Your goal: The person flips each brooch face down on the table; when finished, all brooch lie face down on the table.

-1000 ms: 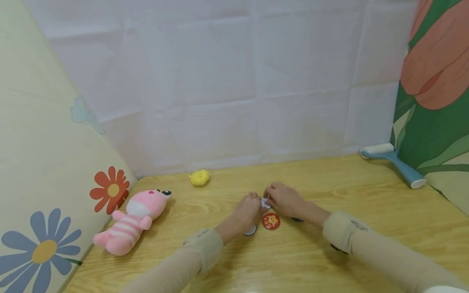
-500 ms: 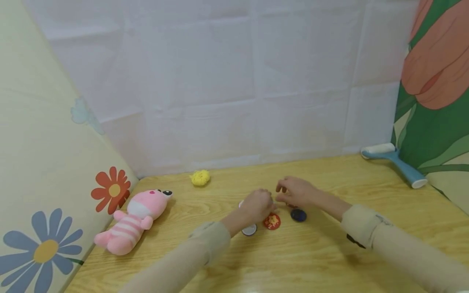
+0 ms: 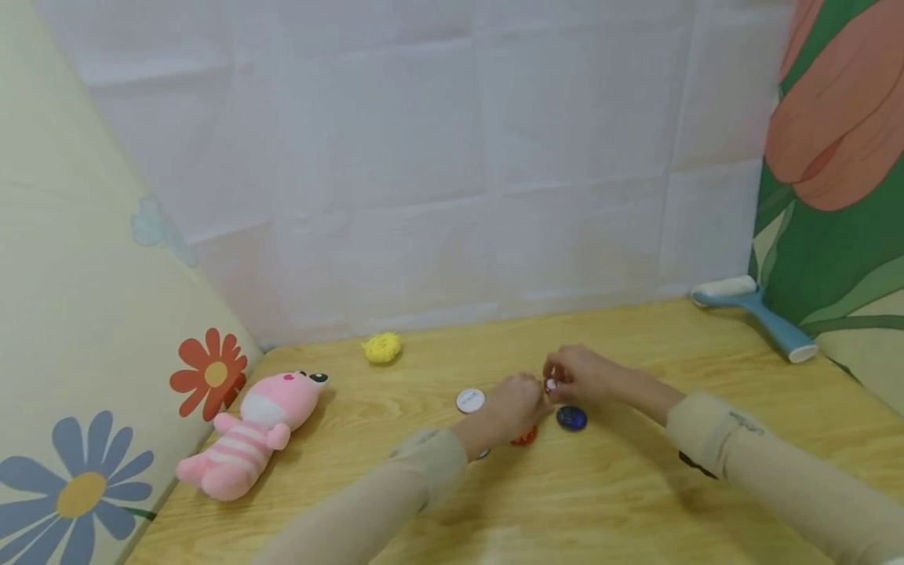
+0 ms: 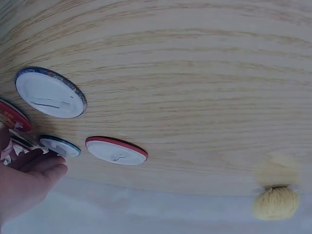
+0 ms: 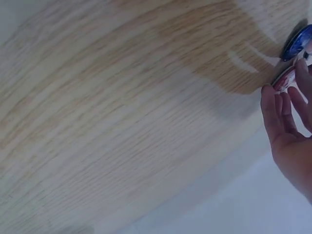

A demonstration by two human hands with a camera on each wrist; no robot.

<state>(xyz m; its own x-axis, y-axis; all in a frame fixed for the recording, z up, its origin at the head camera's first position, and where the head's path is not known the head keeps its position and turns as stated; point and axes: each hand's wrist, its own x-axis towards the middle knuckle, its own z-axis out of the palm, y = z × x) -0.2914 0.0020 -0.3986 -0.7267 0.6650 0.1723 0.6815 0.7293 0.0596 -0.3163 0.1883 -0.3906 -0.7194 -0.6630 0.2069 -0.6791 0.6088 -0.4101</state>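
Observation:
My right hand point(image 3: 585, 377) pinches a small red-edged badge point(image 5: 284, 80), tilted up off the table. Close against it is my left hand point(image 3: 510, 410), its fingers bent; whether they also grip that badge is hidden. In the left wrist view, a teal-rimmed badge point(image 4: 60, 146) lies behind the left fingers point(image 4: 46, 165). Near it are a red-rimmed badge point(image 4: 117, 150) and a blue-rimmed badge point(image 4: 51, 92), both showing white backs with pins. A red badge point(image 3: 524, 437) is partly covered by the left hand. A dark blue badge point(image 3: 571, 418) lies below the right hand.
A pink striped plush toy point(image 3: 247, 439) lies at the left of the wooden table point(image 3: 565, 510). A yellow fluffy ball point(image 3: 382, 348) sits near the back edge. A blue-handled lint roller point(image 3: 766, 318) rests at the back right. A white cloth point(image 3: 395, 157) hangs behind.
The hands parted from a shared pale item, with the right moving rightward. My right hand then lifted the red-edged badge, and my left moved right toward it, uncovering a white-backed badge.

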